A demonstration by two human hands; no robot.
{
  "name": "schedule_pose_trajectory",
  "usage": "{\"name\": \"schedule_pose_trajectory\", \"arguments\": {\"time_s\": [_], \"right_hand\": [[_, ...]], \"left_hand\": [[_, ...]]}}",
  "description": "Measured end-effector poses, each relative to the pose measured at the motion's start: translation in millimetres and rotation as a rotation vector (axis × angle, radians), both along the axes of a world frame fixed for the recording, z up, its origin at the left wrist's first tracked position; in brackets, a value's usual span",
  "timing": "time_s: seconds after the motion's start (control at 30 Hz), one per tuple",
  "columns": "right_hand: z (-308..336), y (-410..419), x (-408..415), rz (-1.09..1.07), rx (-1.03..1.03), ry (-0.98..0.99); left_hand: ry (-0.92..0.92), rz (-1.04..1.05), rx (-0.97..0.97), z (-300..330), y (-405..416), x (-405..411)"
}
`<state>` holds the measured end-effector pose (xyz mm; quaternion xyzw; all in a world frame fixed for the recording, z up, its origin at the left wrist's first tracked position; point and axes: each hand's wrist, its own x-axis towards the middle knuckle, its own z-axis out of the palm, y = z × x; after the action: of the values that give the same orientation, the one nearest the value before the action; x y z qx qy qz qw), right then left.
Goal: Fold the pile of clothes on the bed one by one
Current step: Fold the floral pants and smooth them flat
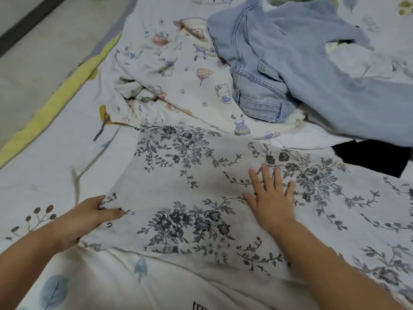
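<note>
A white garment with a dark floral print [190, 184] lies spread flat on the bed in front of me. My left hand [89, 217] pinches its near left edge, thumb on top of the cloth. My right hand [271, 198] lies flat on the garment's middle with straight, spread fingers. Behind it sits the pile: a white cartoon-print garment [178, 81], crumpled, and light blue denim jeans [290, 70] lying partly over it.
A black cloth [371, 156] shows at the right, under the jeans' edge. The bed sheet [44, 175] is white with leaf prints and has a yellow border [60, 97] at the left. The floor [33, 52] lies beyond that edge.
</note>
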<state>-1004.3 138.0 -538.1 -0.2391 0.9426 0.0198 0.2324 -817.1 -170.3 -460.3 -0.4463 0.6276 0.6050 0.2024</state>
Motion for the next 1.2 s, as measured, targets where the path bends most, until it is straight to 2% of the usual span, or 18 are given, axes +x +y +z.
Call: {"name": "schedule_pose_trajectory", "arguments": {"time_s": [0.07,0.17,0.37,0.5,0.63,0.7,0.73,0.8,0.83,0.9,0.97,1.07,1.13,1.2], "right_hand": [[2,-2,-3,-0.033,-0.003,-0.034],[16,4,8,-0.053,-0.119,-0.048],[66,34,32,-0.271,-0.489,-0.259],[104,54,33,-0.631,-0.867,-0.546],[136,83,18,-0.918,-1.357,-0.964],[145,102,6,-1.033,-1.51,-1.065],[148,110,2,-1.094,-1.506,-1.07],[139,128,-3,-1.203,-1.37,-0.994],[130,136,-4,-1.239,-1.282,-0.904],[111,142,-4,-1.231,-1.102,-0.722],[94,143,-5,-1.149,-0.921,-0.555],[87,137,-6,-0.918,-0.725,-0.295],[99,139,-2,-0.827,-0.787,-0.134],[110,153,3,-0.834,-0.889,0.005]], "left_hand": [[0.001,0.015,-0.011,9,1,-1],[0.067,0.004,-0.021,29,3,-6],[0.374,-0.331,-0.41,96,60,-46],[0.509,-0.538,-0.437,133,135,-80],[0.63,-0.7,-0.46,122,220,-108],[0.634,-0.78,-0.395,102,259,-116],[0.606,-0.839,-0.295,94,275,-118],[0.425,-1.058,-0.039,76,301,-117],[0.345,-1.167,-0.003,68,309,-114],[0.303,-1.214,-0.091,59,317,-107],[0.43,-1.047,-0.311,53,314,-102],[0.526,-0.636,-0.613,38,293,-102],[0.5,-0.422,-0.719,29,276,-106],[0.433,-0.299,-0.776,19,261,-112]]}}
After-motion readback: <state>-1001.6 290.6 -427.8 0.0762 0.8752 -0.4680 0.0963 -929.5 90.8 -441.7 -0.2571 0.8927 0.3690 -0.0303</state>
